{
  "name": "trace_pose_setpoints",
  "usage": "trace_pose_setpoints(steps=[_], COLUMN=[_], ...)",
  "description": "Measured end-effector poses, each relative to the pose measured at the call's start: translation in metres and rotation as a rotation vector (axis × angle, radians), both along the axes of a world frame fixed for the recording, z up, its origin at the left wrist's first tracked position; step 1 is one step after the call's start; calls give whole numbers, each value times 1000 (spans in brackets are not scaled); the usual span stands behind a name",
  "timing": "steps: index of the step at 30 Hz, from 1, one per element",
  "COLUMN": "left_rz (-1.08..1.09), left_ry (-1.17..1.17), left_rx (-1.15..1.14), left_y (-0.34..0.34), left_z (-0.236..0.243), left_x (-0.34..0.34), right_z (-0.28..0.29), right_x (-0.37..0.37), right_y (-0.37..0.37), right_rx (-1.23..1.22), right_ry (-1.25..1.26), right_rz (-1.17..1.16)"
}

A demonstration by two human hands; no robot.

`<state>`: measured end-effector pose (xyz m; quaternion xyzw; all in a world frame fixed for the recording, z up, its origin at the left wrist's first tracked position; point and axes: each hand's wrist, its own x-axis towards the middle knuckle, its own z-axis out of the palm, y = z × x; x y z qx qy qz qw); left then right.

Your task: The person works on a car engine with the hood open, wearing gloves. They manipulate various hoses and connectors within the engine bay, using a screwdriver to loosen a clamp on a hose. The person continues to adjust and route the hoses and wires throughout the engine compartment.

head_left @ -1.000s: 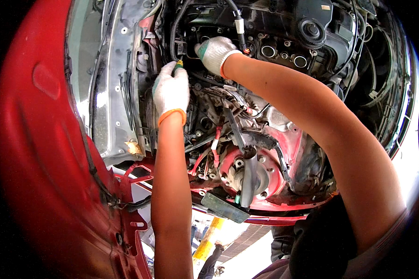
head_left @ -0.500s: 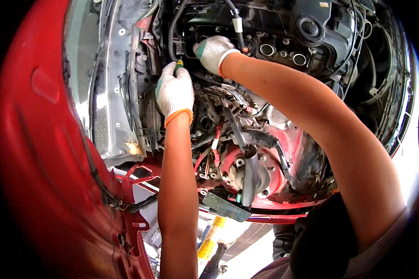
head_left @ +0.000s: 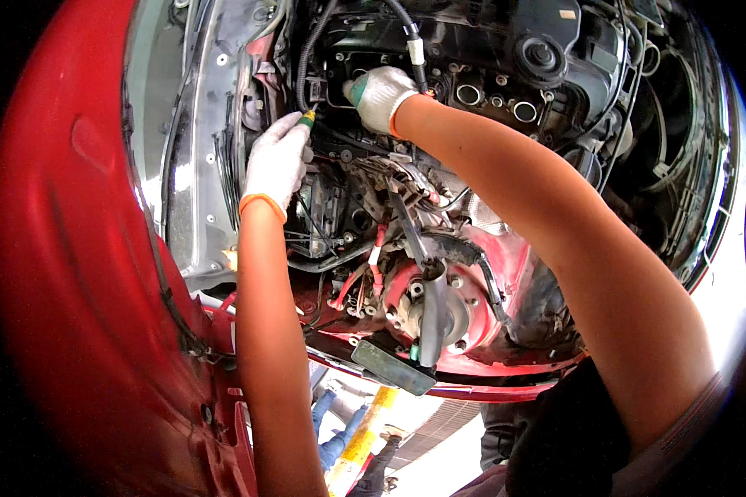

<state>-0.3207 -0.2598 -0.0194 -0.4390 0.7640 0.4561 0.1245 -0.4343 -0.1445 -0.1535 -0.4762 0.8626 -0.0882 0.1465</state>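
Note:
My left hand (head_left: 275, 161), in a white knitted glove with an orange cuff, is closed round a screwdriver with a green and yellow handle (head_left: 307, 118). The tool's thin tip points up towards a ribbed black hose (head_left: 303, 74) beside the engine. My right hand (head_left: 380, 98), gloved the same way with green on the fingertips, is curled at the near left corner of the engine (head_left: 439, 70). Its fingertips dip behind the edge, and what they grip is hidden. Just right of that hand, a black cable with a white sleeve (head_left: 415, 51) runs down to the engine.
Below my hands lie a red wheel hub (head_left: 471, 311), a dark strut (head_left: 433, 319) and a small flat rectangular plate (head_left: 392, 367). A red body panel (head_left: 66, 248) curves along the left. Under the car, a yellow post (head_left: 360, 439) and another person's blue-clad legs (head_left: 340, 431) show.
My left hand has shifted left and slightly down, tilting the screwdriver, whose handle shows more now. My right hand stays at about the same place. The whole view has shifted slightly.

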Motion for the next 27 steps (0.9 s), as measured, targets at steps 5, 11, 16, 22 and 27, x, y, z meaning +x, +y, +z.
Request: trace_pose_setpoints(steps=[5, 11, 16, 22, 27], left_rz=[51, 184, 363, 730, 727], left_ry=[20, 28, 92, 193, 171], left_rx=[-11, -171, -133, -86, -92], left_y=[2, 68, 136, 201, 225], left_z=[35, 94, 106, 112, 121], left_x=[33, 112, 200, 277, 297], right_z=[3, 7, 51, 64, 35], right_x=[2, -2, -10, 4, 7], right_y=[-3, 0, 8, 15, 22], right_rx=[9, 73, 302, 579, 505], right_ry=[88, 30, -40, -114, 55], right_rz=[31, 32, 196, 382, 309])
